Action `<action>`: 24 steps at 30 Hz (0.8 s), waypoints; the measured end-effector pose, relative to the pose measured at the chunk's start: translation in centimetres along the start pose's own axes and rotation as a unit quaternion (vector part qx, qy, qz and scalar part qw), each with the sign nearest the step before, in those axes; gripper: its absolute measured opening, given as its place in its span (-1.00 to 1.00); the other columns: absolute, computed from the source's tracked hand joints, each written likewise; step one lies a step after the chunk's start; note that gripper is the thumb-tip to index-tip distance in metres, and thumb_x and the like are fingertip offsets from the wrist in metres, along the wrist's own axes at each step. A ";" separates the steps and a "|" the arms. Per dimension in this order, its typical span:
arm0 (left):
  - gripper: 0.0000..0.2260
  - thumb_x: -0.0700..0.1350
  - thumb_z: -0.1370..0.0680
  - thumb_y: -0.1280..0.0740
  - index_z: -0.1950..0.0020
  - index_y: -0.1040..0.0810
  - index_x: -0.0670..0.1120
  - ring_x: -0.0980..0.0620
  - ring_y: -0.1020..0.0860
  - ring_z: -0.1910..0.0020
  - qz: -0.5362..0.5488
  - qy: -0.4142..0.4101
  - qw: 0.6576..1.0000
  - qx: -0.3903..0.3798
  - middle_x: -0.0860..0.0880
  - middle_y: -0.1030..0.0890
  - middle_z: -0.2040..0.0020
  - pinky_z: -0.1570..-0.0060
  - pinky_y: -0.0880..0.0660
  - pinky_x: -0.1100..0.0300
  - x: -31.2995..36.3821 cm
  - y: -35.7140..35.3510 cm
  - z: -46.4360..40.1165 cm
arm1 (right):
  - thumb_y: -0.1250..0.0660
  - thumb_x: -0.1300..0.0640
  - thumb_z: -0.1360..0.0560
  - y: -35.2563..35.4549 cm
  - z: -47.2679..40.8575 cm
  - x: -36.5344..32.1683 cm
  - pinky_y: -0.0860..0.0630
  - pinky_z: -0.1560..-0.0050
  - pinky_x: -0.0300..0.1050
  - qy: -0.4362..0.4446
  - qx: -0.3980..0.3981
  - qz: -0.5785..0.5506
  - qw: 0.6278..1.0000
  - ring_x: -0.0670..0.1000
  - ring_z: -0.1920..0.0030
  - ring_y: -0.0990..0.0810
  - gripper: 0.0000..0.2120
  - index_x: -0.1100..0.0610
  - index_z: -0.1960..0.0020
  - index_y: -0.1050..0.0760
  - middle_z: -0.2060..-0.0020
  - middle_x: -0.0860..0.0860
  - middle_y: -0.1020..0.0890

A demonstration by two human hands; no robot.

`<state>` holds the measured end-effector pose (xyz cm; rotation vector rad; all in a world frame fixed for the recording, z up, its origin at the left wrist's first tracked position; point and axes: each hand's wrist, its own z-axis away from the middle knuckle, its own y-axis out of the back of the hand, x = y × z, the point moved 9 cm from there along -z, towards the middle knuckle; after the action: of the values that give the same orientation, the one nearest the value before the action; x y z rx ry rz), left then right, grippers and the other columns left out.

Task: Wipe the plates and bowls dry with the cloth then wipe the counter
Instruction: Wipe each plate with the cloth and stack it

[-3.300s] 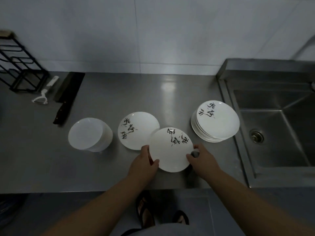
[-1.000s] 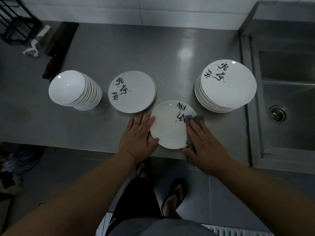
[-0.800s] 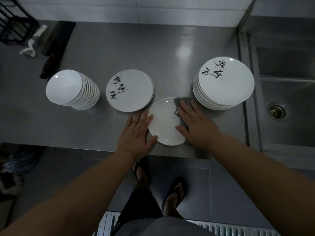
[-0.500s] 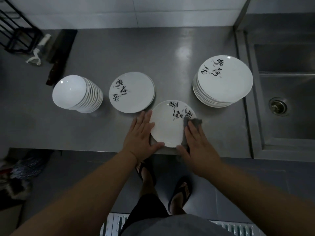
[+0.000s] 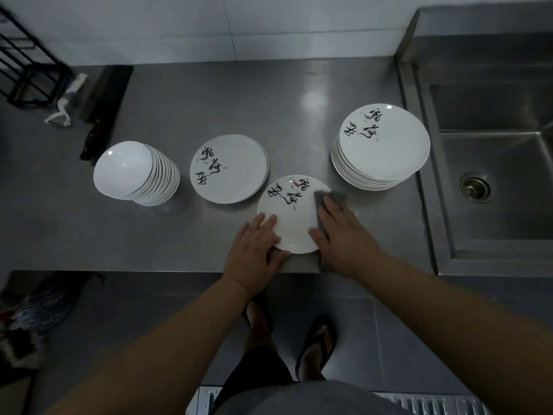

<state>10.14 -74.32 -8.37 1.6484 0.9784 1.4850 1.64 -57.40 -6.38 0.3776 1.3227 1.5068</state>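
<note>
- Near the counter (image 5: 209, 94) front edge, between both hands, lies the round glossy white plate (image 5: 291, 218).
- Left hand (image 5: 254, 250) presses flat on its left rim, fingers straight.
- Right hand (image 5: 341, 235) presses the soft grey cloth (image 5: 330, 197) on its right side, fingers extended; the thumb's hold is probably loose.
- Unwiped surface lies leftward of that cloth.
</note>
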 end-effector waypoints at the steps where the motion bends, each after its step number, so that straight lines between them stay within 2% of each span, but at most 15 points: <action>1: -0.68 0.21 -0.57 -0.32 -0.05 -0.59 -0.04 -0.16 -0.30 -0.56 -0.007 0.000 1.000 0.004 -0.07 -0.44 -0.52 -0.48 -0.26 -0.26 0.1 0.2 0.0 | 0.08 -0.32 -0.62 0.8 -1.4 0.4 -0.01 -0.63 0.14 0.010 0.001 0.016 1.000 0.21 -0.65 0.06 -0.23 0.12 -0.68 -0.04 -0.68 0.02 0.01; 4: -0.70 0.22 -0.56 -0.34 -0.02 -0.62 0.01 -0.13 -0.37 -0.51 -0.056 0.021 0.998 0.016 -0.03 -0.50 -0.47 -0.47 -0.22 -0.21 0.6 0.6 0.1 | 0.11 -0.33 -0.60 1.0 -2.3 0.7 0.06 -0.64 0.06 0.031 0.001 0.051 0.998 0.21 -0.65 0.04 -0.20 0.16 -0.66 -0.11 -0.67 0.04 -0.01; 7: -0.67 0.30 -0.49 -0.36 0.01 -0.59 0.05 -0.09 -0.46 -0.36 -0.089 0.063 0.994 0.006 0.01 -0.57 -0.35 -0.28 -0.26 -0.07 1.6 0.8 0.4 | 0.13 -0.39 -0.54 -1.1 2.0 -0.7 0.04 -0.65 0.11 0.004 -0.011 -0.013 1.000 0.16 -0.66 0.13 -0.12 0.17 -0.67 -0.04 -0.68 0.05 0.06; 9: -0.59 0.36 -0.44 -0.34 -0.04 -0.57 0.07 -0.07 -0.45 -0.27 -0.092 0.073 0.993 -0.012 0.03 -0.54 -0.27 -0.22 -0.23 -0.04 2.5 1.0 0.3 | 0.22 -0.45 -0.50 -2.3 4.9 -1.6 0.10 -0.64 0.06 0.004 -0.040 -0.027 0.999 0.14 -0.66 0.19 -0.06 0.12 -0.68 0.03 -0.67 0.03 0.13; 12: -0.47 0.42 -0.42 -0.31 -0.25 -0.55 0.13 -0.05 -0.33 -0.46 -0.107 0.055 0.992 -0.048 0.05 -0.43 -0.44 -0.34 -0.15 -0.06 2.1 1.5 -0.4 | 0.26 -0.42 -0.49 -0.7 3.9 -0.8 0.00 -0.63 0.08 0.027 -0.034 -0.002 0.999 0.17 -0.65 0.04 -0.06 0.15 -0.65 -0.14 -0.67 0.05 -0.03; 14: -0.51 0.38 -0.48 -0.29 -0.29 -0.58 0.16 0.00 -0.30 -0.51 -0.114 0.027 0.991 -0.058 0.09 -0.45 -0.48 -0.38 -0.14 -0.08 1.5 2.1 -0.9 | 0.25 -0.40 -0.56 1.0 1.3 1.0 -0.08 -0.62 0.13 0.036 -0.012 0.021 0.999 0.24 -0.62 -0.11 -0.11 0.19 -0.60 -0.26 -0.65 0.09 -0.15; 16: -0.61 0.31 -0.53 -0.30 -0.27 -0.62 0.17 0.02 -0.36 -0.46 -0.116 0.010 0.991 -0.063 0.11 -0.52 -0.42 -0.35 -0.21 -0.12 1.1 2.2 -1.3 | 0.23 -0.37 -0.59 1.4 -0.6 2.3 -0.11 -0.61 0.15 0.029 -0.010 0.040 0.999 0.27 -0.61 -0.13 -0.15 0.18 -0.61 -0.24 -0.65 0.07 -0.14; 18: -0.68 0.25 -0.54 -0.34 -0.22 -0.65 0.17 0.00 -0.41 -0.38 -0.115 0.017 0.992 -0.056 0.11 -0.57 -0.35 -0.30 -0.27 -0.12 1.2 2.0 -1.6 | 0.15 -0.35 -0.56 0.6 -0.4 1.7 -0.07 -0.62 0.14 0.010 -0.008 0.022 1.000 0.29 -0.62 -0.07 -0.15 0.21 -0.63 -0.17 -0.66 0.11 -0.08; 22: -0.73 0.20 -0.52 -0.40 -0.14 -0.69 0.14 -0.03 -0.46 -0.30 -0.101 0.026 0.994 -0.032 0.10 -0.61 -0.28 -0.22 -0.28 -0.06 1.5 1.5 -1.3 | 0.05 -0.36 -0.58 -2.3 4.5 -1.4 0.18 -0.60 0.03 0.013 -0.019 -0.032 0.999 0.23 -0.64 0.19 -0.14 0.20 -0.67 0.02 -0.67 0.12 0.13; 24: -0.73 0.21 -0.53 -0.35 -0.13 -0.70 0.14 -0.05 -0.48 -0.27 -0.099 0.019 0.995 -0.016 0.10 -0.62 -0.26 -0.20 -0.28 -0.04 1.7 1.6 -1.0 | -0.03 -0.30 -0.64 -1.8 3.8 -0.8 0.13 -0.62 0.08 0.015 -0.027 -0.064 0.997 0.19 -0.65 0.17 -0.23 0.17 -0.67 -0.04 -0.67 0.06 0.09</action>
<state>9.37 -73.59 -6.10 1.4593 1.0992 1.3969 5.76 -56.31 -6.31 0.2332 1.3021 1.4422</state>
